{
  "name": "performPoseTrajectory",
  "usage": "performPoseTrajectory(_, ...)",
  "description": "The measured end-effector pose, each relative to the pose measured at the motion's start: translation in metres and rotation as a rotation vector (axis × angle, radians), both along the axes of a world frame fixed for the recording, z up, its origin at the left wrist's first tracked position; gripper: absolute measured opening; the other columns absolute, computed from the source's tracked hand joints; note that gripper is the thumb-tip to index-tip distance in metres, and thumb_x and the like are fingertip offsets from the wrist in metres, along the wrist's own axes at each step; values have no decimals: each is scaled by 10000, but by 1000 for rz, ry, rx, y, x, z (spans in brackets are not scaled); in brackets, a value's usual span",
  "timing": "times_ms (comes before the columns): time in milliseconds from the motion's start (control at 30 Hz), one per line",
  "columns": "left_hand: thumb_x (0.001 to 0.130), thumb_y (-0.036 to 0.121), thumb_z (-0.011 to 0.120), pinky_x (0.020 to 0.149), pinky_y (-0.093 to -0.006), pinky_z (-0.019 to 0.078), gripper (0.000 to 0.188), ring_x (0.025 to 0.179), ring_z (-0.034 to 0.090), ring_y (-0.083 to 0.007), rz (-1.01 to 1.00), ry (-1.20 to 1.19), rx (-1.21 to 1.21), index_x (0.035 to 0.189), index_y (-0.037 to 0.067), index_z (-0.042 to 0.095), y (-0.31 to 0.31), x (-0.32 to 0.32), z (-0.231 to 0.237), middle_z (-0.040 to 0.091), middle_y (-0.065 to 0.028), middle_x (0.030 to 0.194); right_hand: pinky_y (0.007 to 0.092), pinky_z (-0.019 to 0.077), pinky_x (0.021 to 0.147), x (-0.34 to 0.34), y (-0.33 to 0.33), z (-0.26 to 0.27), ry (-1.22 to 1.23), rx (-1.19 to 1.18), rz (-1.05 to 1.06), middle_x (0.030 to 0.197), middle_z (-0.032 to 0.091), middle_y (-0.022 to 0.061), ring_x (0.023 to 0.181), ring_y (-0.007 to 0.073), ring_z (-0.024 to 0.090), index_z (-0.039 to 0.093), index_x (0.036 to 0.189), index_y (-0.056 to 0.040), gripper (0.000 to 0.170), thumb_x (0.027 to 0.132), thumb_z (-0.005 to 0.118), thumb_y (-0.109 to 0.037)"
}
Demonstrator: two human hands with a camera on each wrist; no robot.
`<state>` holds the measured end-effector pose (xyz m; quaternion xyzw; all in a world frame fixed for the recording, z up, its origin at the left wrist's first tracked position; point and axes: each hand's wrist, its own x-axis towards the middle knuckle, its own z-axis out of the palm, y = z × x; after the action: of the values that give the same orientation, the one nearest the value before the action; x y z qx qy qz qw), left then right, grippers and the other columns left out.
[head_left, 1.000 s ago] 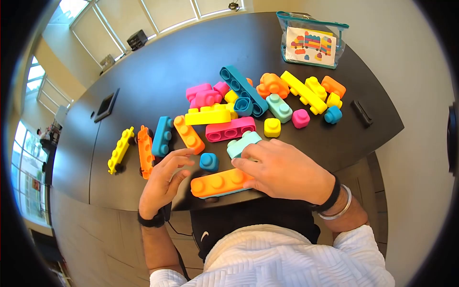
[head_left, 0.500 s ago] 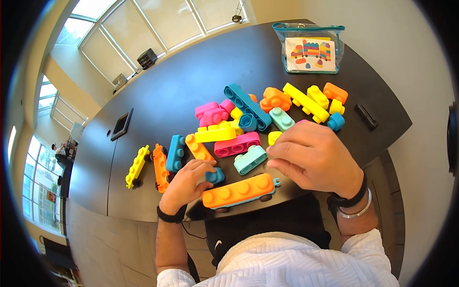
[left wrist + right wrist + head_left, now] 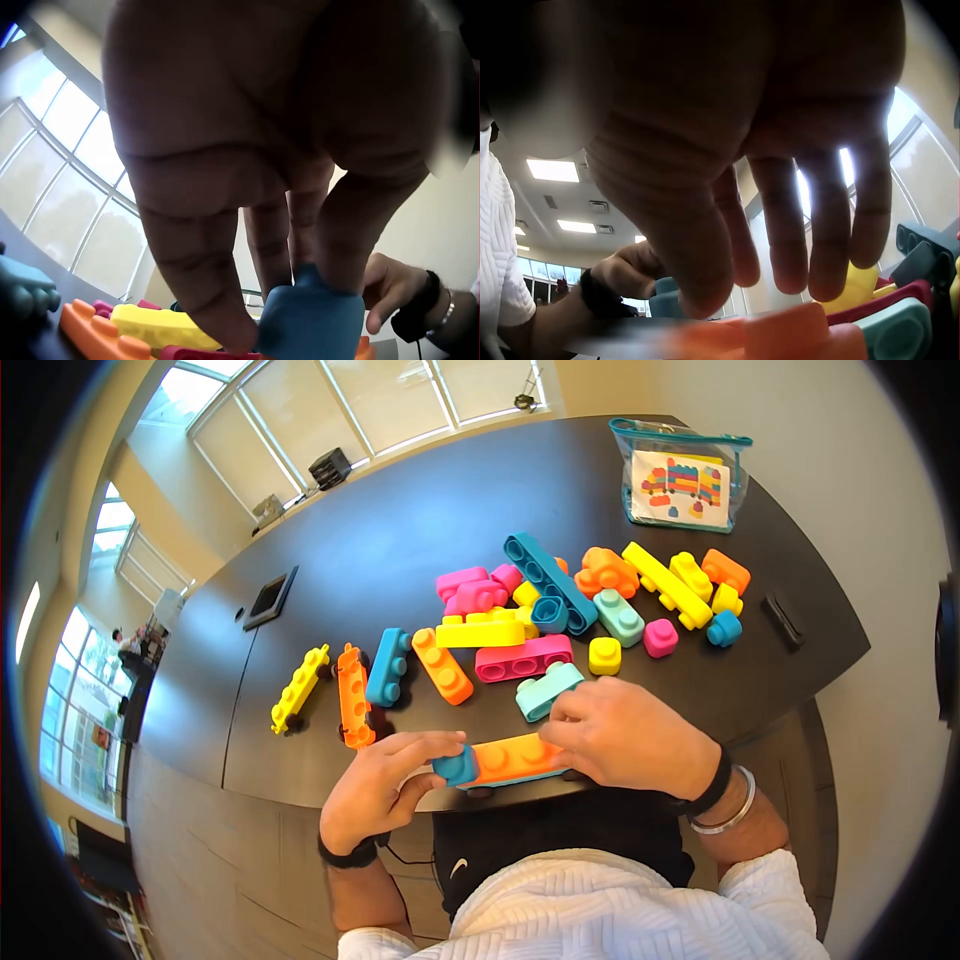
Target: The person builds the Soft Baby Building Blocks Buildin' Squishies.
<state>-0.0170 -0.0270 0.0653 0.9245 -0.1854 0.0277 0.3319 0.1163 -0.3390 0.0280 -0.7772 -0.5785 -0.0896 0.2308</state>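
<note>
At the near edge of the dark surface, the left hand pinches a small blue cubic plastic block at the left end of a long orange studded plastic block. The right hand is at its right end; whether it grips cannot be determined. Just beyond lies a mint-green plastic block.

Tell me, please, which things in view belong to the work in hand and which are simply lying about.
In hand:
small blue block, held by the left hand
long orange block, right hand at one end
wheeled blue base beneath it

Apparently just lying about:
yellow wheeled base
orange wheeled base
loose blocks, perhaps for later
clear bag with picture card
black object
</note>
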Motion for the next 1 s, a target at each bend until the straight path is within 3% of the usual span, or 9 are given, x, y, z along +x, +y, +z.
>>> performPoseTrajectory(67, 898, -74, 779, 1023, -423, 623, 467, 1196, 775, -412, -56, -55, 105, 1353, 12, 719, 4, 1, -1, 778, -178, 1415, 431, 561, 855, -1, 3, -8, -35, -130, 24, 980, 687, 68, 984, 275, 700, 737, 922, -80, 154, 950, 805, -215)
performPoseTrajectory(400, 955, -100, 692, 980, -433, 629, 516, 1168, 775, -410, -41, 72, -83, 1453, 33, 686, 28, 9, -25, 777, -163, 1413, 427, 568, 940, -6, 14, 1, 106, -131, 42, 1060, 711, 54, 1027, 298, 669, 771, 982, -82, 134, 927, 844, -179)
performPoseTrajectory(600, 917, -93, 700, 947, -460, 636, 523, 1120, 786, -413, 27, -33, -20, 1420, 50, 713, 19, 1, -26, 802, -171, 1337, 450, 593, 901, 5, 28, 17, 41, -280, 23, 1050, 740, 90, 1037, 337, 713, 767, 1066, -68, 247, 927, 882, -237)
performPoseTrajectory(667, 910, -101, 692, 915, -460, 637, 506, 1089, 788, -409, 130, 76, 51, 1390, 54, 726, 15, -3, -18, 805, -163, 1327, 472, 599, 915, 19, 43, 23, 56, -135, 65, 1096, 732, 122, 1062, 371, 718, 756, 1166, -60, 318, 959, 867, -272)
performPoseTrajectory(733, 907, -97, 692, 881, -462, 633, 493, 1064, 789, -407, 130, 38, 42, 1372, 62, 733, 14, -5, -19, 810, -158, 1308, 487, 602, 932, 48, 69, 26, -44, -22, -58, 1183, 718, 154, 1104, 398, 715, 726, 1282, -60, 414, 967, 867, -288)
performPoseTrajectory(767, 914, -67, 697, 874, -490, 623, 477, 1072, 781, -401, 128, 10, 43, 1367, 73, 739, 13, -5, -20, 811, -169, 1244, 495, 606, 961, 58, 78, 24, -46, -63, -152, 1291, 710, 173, 1163, 397, 713, 688, 1393, -57, 522, 975, 862, -316)
performPoseTrajectory(833, 921, -37, 702, 866, -519, 613, 461, 1080, 774, -395, 126, -28, 51, 1363, 83, 745, 15, -7, -21, 813, -179, 1179, 500, 608, 967, 77, 89, 16, -120, -140, -208, 1318, 713, 173, 1174, 389, 716, 676, 1421, -58, 552, 978, 861, -332)
performPoseTrajectory(900, 919, -30, 751, 861, -462, 622, 487, 1011, 786, -397, 91, -148, 112, 1395, 74, 738, 17, -8, -21, 820, -153, 1238, 508, 613, 979, 92, 99, 9, -225, -324, -253, 1374, 719, 176, 1176, 384, 736, 644, 1495, -64, 617, 991, 848, -355)
performPoseTrajectory(1000, 945, 73, 807, 858, -466, 613, 481, 996, 772, -389, 166, -128, 135, 1420, 83, 734, 21, -13, -6, 819, -140, 1185, 524, 620, 903, 109, 111, -11, -125, -261, -177, 1189, 724, 188, 1074, 403, 759, 651, 1356, -50, 518, 990, 839, -365)
